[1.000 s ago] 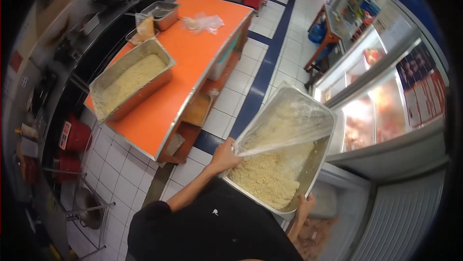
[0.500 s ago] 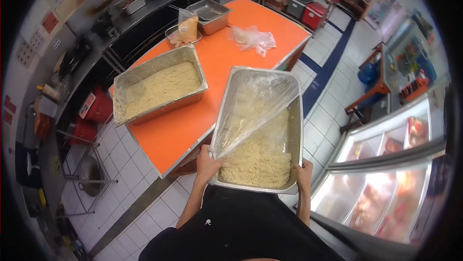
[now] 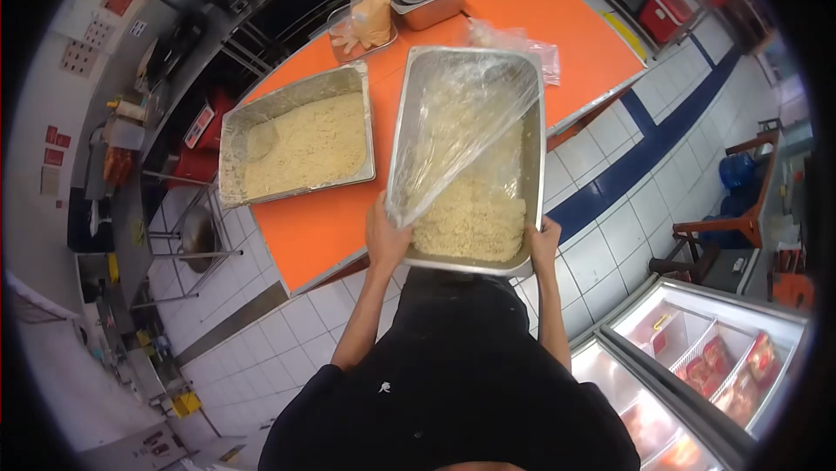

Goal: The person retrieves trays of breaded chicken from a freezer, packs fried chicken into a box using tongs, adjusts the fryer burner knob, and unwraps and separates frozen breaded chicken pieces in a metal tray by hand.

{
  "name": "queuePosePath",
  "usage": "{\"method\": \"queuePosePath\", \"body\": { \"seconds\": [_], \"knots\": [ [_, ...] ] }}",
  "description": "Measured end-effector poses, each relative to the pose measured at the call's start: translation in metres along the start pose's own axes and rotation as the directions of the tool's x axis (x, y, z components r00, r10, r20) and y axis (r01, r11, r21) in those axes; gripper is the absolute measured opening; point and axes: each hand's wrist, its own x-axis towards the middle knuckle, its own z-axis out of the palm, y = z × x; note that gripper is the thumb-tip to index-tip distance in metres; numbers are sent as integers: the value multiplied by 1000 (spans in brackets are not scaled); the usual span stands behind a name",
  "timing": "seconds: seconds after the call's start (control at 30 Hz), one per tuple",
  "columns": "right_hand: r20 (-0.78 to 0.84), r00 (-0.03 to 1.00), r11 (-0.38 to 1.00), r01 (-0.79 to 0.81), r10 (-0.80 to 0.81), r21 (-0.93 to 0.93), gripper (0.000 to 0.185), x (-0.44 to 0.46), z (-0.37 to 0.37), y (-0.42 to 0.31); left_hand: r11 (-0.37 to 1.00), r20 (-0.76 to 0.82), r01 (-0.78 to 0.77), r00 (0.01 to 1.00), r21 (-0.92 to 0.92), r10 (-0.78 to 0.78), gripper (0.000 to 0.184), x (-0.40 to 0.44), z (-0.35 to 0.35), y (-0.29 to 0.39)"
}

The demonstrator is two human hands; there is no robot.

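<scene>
Two big pans hold pale crumbs. The held pan (image 3: 533,175) is at 12 o'clock, and it looks only part open: the clear wrap (image 3: 453,123) is off the near end and lies over the far end. Bare crumbs (image 3: 470,223) sit in a heap at the near end. The left hand (image 3: 386,236) has its grip on the near left corner and the wrap, and the right hand (image 3: 545,243) grips the right side. The other pan (image 3: 305,90) has no wrap that I can see; it sits on the orange desk (image 3: 313,245) at 10 o'clock, with lots of crumbs in it. Near 12 o'clock, a bag (image 3: 371,14) of orange stuff is on a tray (image 3: 374,49), beside a deep pan (image 3: 431,11) with just small bits showing. The freezer (image 3: 601,332) at 4 o'clock has red packs (image 3: 714,358) in it.
</scene>
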Motion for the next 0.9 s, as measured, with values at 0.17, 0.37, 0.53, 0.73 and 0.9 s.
{"method": "queuePosePath", "body": {
  "seconds": [0.17,0.37,0.53,0.73,0.9],
  "knots": [
    [0,997,996,75,-75,-51,23,16,4,-3,973,-101,-44,993,227,68,51,-41,10,-10],
    [-37,983,962,169,-181,-215,32,54,-9,-18,995,104,-94,990,-18,95,43,-9,21,-23],
    [-56,974,939,195,-219,-282,32,74,-25,-28,941,104,-61,989,-333,101,13,7,31,-51],
    [21,988,895,149,-154,-422,35,101,-42,-56,868,199,-88,957,-489,210,22,77,-22,-30],
    [33,993,919,119,-115,-376,37,105,-43,-56,574,-73,-29,996,-818,-54,23,211,-36,12]
  ]
}}
